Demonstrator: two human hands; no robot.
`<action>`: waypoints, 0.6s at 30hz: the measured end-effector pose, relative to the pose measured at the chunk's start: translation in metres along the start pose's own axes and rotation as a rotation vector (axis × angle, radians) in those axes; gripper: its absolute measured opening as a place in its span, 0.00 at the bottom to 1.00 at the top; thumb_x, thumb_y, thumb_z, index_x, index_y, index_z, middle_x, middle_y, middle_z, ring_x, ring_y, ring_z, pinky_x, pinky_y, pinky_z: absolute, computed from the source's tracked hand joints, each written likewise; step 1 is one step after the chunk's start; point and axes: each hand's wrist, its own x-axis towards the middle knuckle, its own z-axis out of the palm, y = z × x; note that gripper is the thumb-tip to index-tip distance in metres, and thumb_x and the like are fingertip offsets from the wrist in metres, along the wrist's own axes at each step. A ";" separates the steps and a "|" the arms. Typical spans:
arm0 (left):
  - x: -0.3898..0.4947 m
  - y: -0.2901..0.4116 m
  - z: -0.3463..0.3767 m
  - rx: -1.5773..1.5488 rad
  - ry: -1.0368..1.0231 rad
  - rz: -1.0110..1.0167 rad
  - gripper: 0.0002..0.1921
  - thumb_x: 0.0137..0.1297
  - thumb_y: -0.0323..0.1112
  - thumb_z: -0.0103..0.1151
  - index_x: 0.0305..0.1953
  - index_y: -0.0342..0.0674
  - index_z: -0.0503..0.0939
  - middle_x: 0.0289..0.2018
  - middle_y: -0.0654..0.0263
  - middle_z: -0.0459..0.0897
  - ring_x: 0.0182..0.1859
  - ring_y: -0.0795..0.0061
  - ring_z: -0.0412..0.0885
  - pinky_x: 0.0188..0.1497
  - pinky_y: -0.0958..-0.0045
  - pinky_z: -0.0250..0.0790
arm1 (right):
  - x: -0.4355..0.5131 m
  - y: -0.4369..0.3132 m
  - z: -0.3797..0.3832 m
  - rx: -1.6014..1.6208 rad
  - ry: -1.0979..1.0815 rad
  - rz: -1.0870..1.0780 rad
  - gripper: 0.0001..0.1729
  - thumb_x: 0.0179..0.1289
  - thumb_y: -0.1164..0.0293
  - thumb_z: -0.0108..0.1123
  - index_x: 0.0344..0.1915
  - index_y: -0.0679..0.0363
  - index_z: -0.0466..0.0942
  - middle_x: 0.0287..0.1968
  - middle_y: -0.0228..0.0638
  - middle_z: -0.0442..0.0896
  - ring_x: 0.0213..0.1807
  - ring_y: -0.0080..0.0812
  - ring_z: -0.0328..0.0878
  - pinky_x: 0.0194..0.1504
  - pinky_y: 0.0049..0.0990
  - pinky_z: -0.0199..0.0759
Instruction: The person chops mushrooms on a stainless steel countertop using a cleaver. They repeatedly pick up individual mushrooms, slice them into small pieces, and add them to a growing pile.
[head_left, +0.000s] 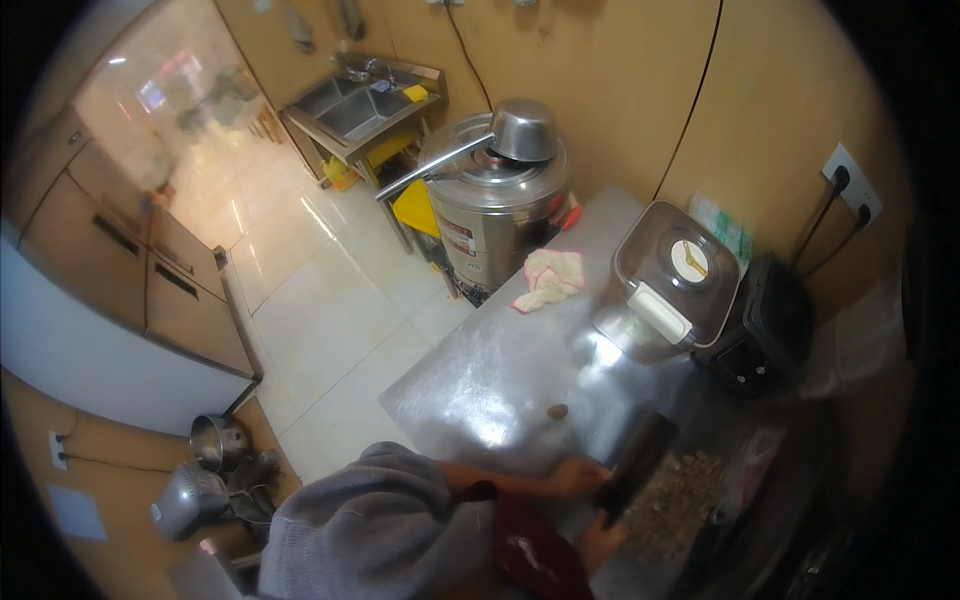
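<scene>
A dark, flat, roughly rectangular object (646, 448), blurred, is tilted over the metal worktop (457, 375). My right hand (600, 541) is closed around its lower end. At its left edge is my left hand (579, 478), with fingertips touching it or partly behind it; their grip cannot be made out. Beside the object, a heap of small brown pieces (675, 506) lies spread on the worktop. A small brown lump (557, 411) lies apart, beyond my left hand. A grey sleeve covers my upper left arm, and something dark red and shiny lies over my front.
A lidded clear container (637, 337) and a black appliance (765, 337) stand along the wall. A pink-edged cloth (551, 279) lies near the far end. Beyond are a steel drum (480, 225) with a long-handled pan (525, 131) on top and a double sink (360, 109). A plastic bag (754, 465) lies right.
</scene>
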 end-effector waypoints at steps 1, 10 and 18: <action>0.000 -0.002 0.003 -0.040 0.008 0.016 0.16 0.69 0.45 0.53 0.43 0.38 0.82 0.33 0.63 0.84 0.37 0.77 0.80 0.42 0.70 0.72 | 0.001 0.006 0.002 0.033 0.011 -0.047 0.15 0.59 0.74 0.55 0.42 0.76 0.76 0.35 0.53 0.81 0.38 0.48 0.79 0.42 0.39 0.70; 0.015 -0.010 0.025 -0.079 -0.105 0.039 0.15 0.68 0.43 0.53 0.47 0.39 0.79 0.32 0.64 0.82 0.35 0.76 0.79 0.40 0.70 0.72 | 0.009 0.060 -0.003 0.309 0.122 0.000 0.17 0.61 0.69 0.57 0.42 0.74 0.74 0.27 0.42 0.77 0.27 0.33 0.74 0.29 0.32 0.68; 0.045 0.004 0.058 0.310 -0.100 0.201 0.14 0.64 0.42 0.54 0.44 0.40 0.78 0.34 0.58 0.82 0.37 0.63 0.80 0.40 0.62 0.71 | 0.003 0.074 -0.027 0.301 0.321 0.280 0.17 0.63 0.62 0.60 0.33 0.67 0.72 0.17 0.31 0.69 0.14 0.24 0.63 0.14 0.28 0.57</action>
